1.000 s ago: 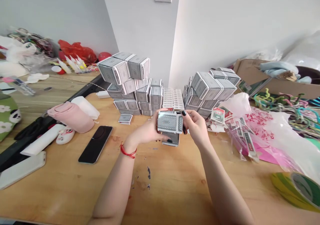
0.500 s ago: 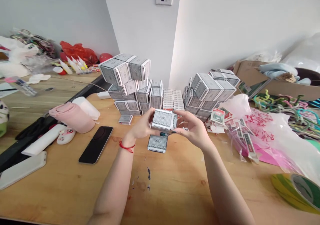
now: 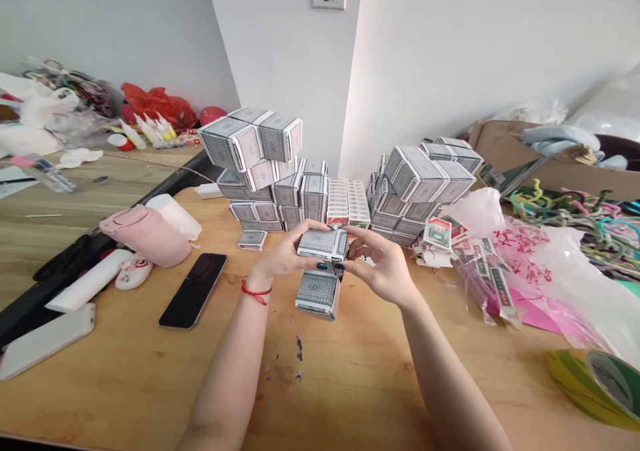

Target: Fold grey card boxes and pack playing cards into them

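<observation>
**A:** What does the person have in the hands?

**B:** Both hands grasp one small grey-patterned card box (image 3: 323, 243) in the air, above the wooden table (image 3: 350, 384). The left hand (image 3: 283, 254) lies over one end of the box, and the right hand (image 3: 384, 266) pinches the other end with bent fingers. Neither hand is a tight fist, and neither has released the box.

**A:** And what is under that box?

**B:** A second card box (image 3: 315, 292) stands on the table directly below it, very near the fingertips. I cannot tell if the two boxes touch.

**A:** How will such a box handle?

**B:** I judge it is light and rather stiff, but its thin card may dent at the corners, and the smooth surface may slip a little. The better hold is on two opposite sides, with the flat of the fingers.

**A:** What is around the hands?

**B:** Behind them rise a left stack of boxes (image 3: 250, 141) and a right stack of boxes (image 3: 423, 174), with a loose box (image 3: 252, 239) near the left stack. A black smartphone (image 3: 193, 289) lies to the left, and a pink-printed plastic bag (image 3: 530, 271) lies to the right.
</observation>
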A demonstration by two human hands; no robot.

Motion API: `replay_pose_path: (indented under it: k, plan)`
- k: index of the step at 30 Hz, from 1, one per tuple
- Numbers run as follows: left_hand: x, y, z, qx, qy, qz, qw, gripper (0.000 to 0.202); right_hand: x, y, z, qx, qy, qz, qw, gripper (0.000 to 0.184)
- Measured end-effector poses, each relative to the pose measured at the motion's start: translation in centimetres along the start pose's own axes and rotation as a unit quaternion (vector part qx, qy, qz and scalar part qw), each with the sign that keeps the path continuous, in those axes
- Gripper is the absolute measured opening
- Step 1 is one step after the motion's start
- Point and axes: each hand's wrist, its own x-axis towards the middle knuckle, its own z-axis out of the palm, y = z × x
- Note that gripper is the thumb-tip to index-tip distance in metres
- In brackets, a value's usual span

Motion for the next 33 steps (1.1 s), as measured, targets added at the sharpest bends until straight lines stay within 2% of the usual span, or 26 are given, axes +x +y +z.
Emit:
replay_pose_path:
  k: [11,19,28,33]
  plan:
    - [-0.4,-0.7,-0.9,0.039,-0.034,-0.018,0.998,0.053,-0.1,-0.7,0.3,-0.104,-0.026,-0.055,0.993,0.046]
    - [-0.4,0.1,-0.3,-0.014,-0.025,0.000,1.000,0.051,-0.3,-0.8,0.6,-0.135,-0.016,-0.092,0.986,0.030]
    - [-0.2,0.4,0.0,-0.046,-0.009,-0.012,0.999,0.056,-0.4,-0.7,0.7,-0.127,-0.022,-0.081,0.988,0.027]
    - [-0.2,0.5,0.3,-0.074,0.010,-0.007,0.997,0.059,-0.5,-1.4,1.0,-0.086,-0.009,-0.045,0.995,0.020]
